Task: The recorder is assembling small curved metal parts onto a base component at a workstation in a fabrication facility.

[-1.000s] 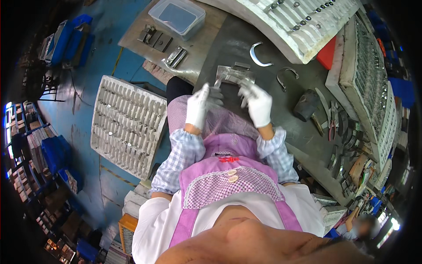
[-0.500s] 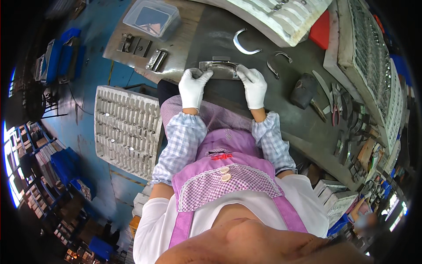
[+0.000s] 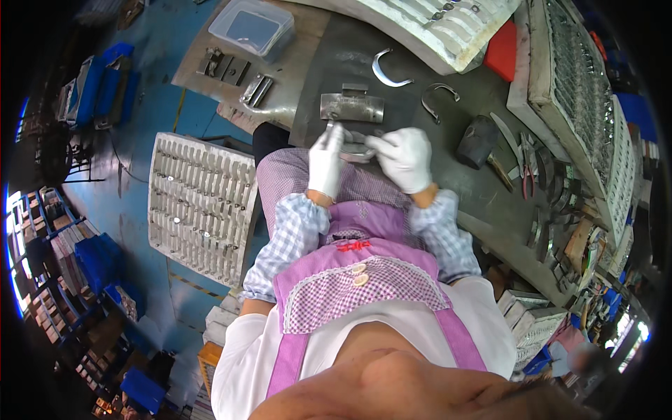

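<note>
White gloves cover both my hands. My left hand (image 3: 325, 166) and my right hand (image 3: 406, 159) pinch opposite ends of a curved metal strip (image 3: 359, 155), holding it level over my lap by the bench edge. Glove fingers hide its ends. Just beyond, a curved metal forming block (image 3: 352, 108) with a small raised tab rests on the dark bench (image 3: 332, 63), touched by neither hand. A shiny curved strip (image 3: 381, 68) and another bent strip (image 3: 430, 105) lie farther right on the bench.
A mallet (image 3: 477, 142) and red-handled pliers (image 3: 528, 175) lie at the right. A clear plastic box (image 3: 278, 31) and metal blocks (image 3: 257, 91) stand at the left. A slotted rack (image 3: 157, 192) of parts is left of my knee. White trays (image 3: 458, 61) border the far side.
Both hands have drawn back from the forming block toward my body. The curved strip has come away with them, leaving the block on the bench.
</note>
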### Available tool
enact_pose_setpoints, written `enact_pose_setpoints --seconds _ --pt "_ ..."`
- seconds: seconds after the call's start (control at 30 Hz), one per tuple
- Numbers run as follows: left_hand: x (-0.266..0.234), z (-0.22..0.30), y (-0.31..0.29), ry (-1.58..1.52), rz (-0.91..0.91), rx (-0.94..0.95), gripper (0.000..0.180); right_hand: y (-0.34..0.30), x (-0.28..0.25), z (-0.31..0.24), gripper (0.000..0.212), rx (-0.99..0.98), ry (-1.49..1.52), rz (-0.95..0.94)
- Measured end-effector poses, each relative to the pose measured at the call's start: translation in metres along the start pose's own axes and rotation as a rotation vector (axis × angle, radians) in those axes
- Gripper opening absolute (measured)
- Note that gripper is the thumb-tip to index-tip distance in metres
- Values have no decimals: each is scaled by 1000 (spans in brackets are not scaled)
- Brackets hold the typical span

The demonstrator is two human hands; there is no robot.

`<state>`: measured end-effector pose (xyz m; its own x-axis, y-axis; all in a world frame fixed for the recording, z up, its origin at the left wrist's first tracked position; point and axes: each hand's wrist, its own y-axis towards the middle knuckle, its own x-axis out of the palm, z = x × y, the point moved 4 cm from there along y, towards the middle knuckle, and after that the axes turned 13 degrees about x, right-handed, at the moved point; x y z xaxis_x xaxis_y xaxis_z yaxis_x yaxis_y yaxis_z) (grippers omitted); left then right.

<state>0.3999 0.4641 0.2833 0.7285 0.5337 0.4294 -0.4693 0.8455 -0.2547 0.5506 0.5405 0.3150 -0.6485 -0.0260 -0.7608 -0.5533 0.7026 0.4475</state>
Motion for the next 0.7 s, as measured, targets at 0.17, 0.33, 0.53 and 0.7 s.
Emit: enact_pose_setpoints --seconds 0.17,0.33,0.53,0.7 --pt "-68 -42 -26 -686 30 -232 38 -74 -134 172 58 718 -133 235" --pt "-82 12 -26 -119 -67 -81 26 -124 -110 189 59 798 -607 -25" --pt "-35 8 20 1345 -776 679 24 -11 -98 26 13 1345 1112 -262" --pt "-20 23 34 1266 -873 533 31 47 -181 -35 19 348 994 -4"
